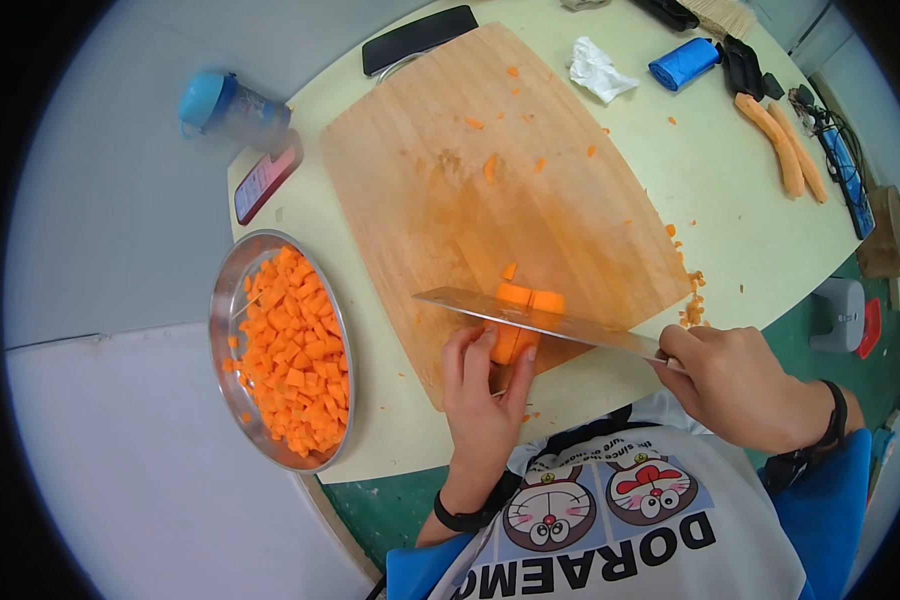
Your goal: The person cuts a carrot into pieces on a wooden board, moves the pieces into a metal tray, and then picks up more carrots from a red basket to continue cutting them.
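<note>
My right hand (735, 385) is closed around the handle of a kitchen knife (570, 325), whose blade points left and lies across a block of carrot (518, 340). Cut lines run through the carrot, near the front edge of the wooden cutting board (420, 180). My left hand (485, 385) grips the near part of the carrot, with thumb and fingers on either side of it, close to the blade. A small carrot piece (509, 271) lies just beyond the blade. The carrot's underside is hidden.
To the left, a metal dish (347, 400) holds diced carrot. Behind it are a phone (268, 180) and a blue-capped bottle (235, 108). Two peeled carrots (775, 140), a blue roll (685, 63) and crumpled tissue (600, 70) lie at the back right. Carrot scraps (694, 300) litter the board's right edge.
</note>
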Demonstrator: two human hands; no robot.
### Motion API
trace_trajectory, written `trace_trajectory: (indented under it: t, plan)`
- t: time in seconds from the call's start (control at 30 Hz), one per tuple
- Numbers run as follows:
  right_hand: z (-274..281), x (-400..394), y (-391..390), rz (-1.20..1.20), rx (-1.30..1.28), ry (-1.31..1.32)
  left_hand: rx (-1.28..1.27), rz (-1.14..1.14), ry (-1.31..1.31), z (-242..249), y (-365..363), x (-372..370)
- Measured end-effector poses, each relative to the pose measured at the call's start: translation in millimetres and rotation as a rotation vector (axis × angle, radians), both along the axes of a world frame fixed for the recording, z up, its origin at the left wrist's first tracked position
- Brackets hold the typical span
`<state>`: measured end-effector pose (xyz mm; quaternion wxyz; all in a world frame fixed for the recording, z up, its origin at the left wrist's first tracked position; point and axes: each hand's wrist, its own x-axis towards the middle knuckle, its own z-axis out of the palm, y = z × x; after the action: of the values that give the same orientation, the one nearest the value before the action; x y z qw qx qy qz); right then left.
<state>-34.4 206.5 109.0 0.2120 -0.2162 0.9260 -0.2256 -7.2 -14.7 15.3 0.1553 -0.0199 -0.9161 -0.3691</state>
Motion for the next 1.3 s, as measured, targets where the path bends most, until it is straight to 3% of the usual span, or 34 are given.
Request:
trace_trajectory:
  t: [0.7, 0.77, 1.0, 1.17, 1.3]
  plan:
    - [-7, 8, -2, 0.052, 0.071, 0.015, 0.06, 0.018, -0.126, 4, 3, 3]
    - [-7, 7, -2, 0.041, 0.051, 0.015, -0.021, 0.002, -0.026, 3, 2, 0]
    - [-1, 1, -4, 0.044, 0.076, -0.041, 0.004, -0.037, -0.038, 3, -5, -2]
    - [3, 1, -9, 0.027, 0.141, -0.078, 0.117, -0.086, -0.238, 9, -8, -1]
    - [3, -1, -12, 0.033, 0.182, -0.087, 0.104, -0.132, -0.221, 9, -13, -4]
